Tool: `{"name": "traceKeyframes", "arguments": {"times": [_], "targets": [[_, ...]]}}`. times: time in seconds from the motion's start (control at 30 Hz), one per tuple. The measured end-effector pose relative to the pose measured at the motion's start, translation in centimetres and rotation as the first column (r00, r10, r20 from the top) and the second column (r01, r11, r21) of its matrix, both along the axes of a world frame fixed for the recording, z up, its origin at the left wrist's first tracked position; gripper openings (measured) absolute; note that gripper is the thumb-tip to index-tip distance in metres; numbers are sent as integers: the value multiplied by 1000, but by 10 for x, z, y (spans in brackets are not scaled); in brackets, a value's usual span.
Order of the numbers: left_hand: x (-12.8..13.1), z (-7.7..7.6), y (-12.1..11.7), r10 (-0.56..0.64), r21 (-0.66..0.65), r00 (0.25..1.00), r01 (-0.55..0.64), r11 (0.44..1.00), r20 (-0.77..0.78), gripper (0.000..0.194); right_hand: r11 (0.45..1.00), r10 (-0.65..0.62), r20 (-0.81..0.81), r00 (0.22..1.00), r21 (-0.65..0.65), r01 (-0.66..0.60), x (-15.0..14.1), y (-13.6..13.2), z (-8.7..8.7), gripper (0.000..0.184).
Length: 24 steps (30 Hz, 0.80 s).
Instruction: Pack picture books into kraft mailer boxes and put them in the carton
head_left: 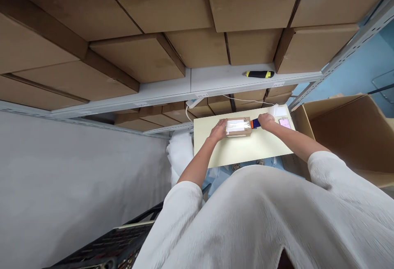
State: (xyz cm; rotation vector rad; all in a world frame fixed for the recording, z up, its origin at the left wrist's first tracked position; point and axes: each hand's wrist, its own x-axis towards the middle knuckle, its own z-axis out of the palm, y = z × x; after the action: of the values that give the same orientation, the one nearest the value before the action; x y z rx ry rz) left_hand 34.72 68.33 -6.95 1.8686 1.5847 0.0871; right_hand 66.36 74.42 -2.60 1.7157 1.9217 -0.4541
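A small cardboard box (239, 132) lies on the pale tabletop, with a white label (234, 126) and shiny clear tape on its top. My left hand (219, 129) grips the box's left end, fingers over the top edge. In my right hand (266, 120) is a dark blue tool with an orange end, which looks like a tape dispenser (255, 123). Its orange end meets the right end of the box. My right fingers are closed round it and hide the rest of the tool. Something translucent white (277, 110) shows just behind that hand.
A phone (285, 123) lies at the right of the pale table (252, 151). A large open carton (347, 129) stands to the right. Shelves with cardboard boxes (255, 47) rise ahead; a black-and-yellow cutter (260, 74) rests on the shelf edge. White wrapping (180, 150) hangs at left, above a black crate (101, 246).
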Motion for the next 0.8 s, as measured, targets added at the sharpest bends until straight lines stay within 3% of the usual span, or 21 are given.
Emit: {"name": "traceKeyframes", "arguments": {"times": [0.23,0.33,0.43,0.5,0.63,0.73,0.8], "targets": [[0,-3,1,20,8,1000,-20,1000,19,101,999,4,25,1000,33,-5,-17,-31,-4,79],[0,-4,0,13,9,999,-14,1000,31,98,999,-43,10,999,11,43,-3,-38,-7,76],[-1,-5,-1,27,5,999,-27,1000,38,96,985,-172,-72,983,-38,169,27,-37,-5,72],[-1,-5,0,27,7,999,-27,1000,38,96,946,-316,-162,935,-129,298,48,-38,-2,68],[-1,-4,0,3,10,999,-4,1000,35,97,810,-583,-322,746,-306,501,78,-46,0,74],[-1,-3,0,-20,29,999,19,999,37,94,746,-665,-388,638,-333,576,87,-53,-3,85],[-1,-2,0,-26,39,999,24,999,31,94,745,-666,-415,619,-329,581,90,-55,-6,80]]}}
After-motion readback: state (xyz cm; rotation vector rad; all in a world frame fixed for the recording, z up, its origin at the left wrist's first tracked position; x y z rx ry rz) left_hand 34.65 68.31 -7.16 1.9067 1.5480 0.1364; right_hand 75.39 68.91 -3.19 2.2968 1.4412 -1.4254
